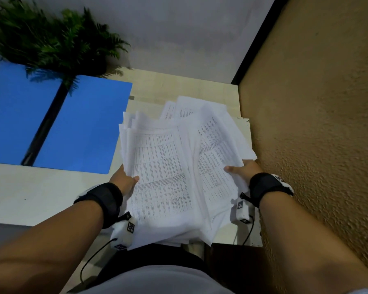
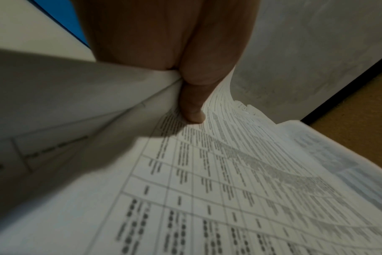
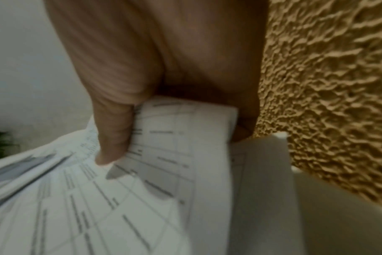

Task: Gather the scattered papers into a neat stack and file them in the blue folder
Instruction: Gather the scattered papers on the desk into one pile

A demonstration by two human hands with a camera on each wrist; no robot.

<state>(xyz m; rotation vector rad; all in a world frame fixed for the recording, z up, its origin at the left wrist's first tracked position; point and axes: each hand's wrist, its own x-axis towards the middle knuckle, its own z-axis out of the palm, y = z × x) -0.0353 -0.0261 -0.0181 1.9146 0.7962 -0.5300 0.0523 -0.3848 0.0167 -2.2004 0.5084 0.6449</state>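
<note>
A loose bundle of printed papers (image 1: 179, 162) is held up over the desk, its sheets fanned and uneven. My left hand (image 1: 125, 179) grips the bundle's left edge, thumb on top (image 2: 192, 113) and fingers hidden beneath. My right hand (image 1: 240, 170) grips the right edge the same way, its thumb (image 3: 111, 146) pressing the top sheet of papers (image 3: 98, 207). The papers (image 2: 229, 181) show tables of small text. The blue folder (image 1: 57, 124) lies open and flat on the desk to the left, with a dark spine down its middle.
A green fern plant (image 1: 55, 39) stands at the back left, overhanging the folder. A rough tan wall (image 1: 317, 124) closes in the right side close to my right hand. The pale desk (image 1: 30, 194) runs left below the folder.
</note>
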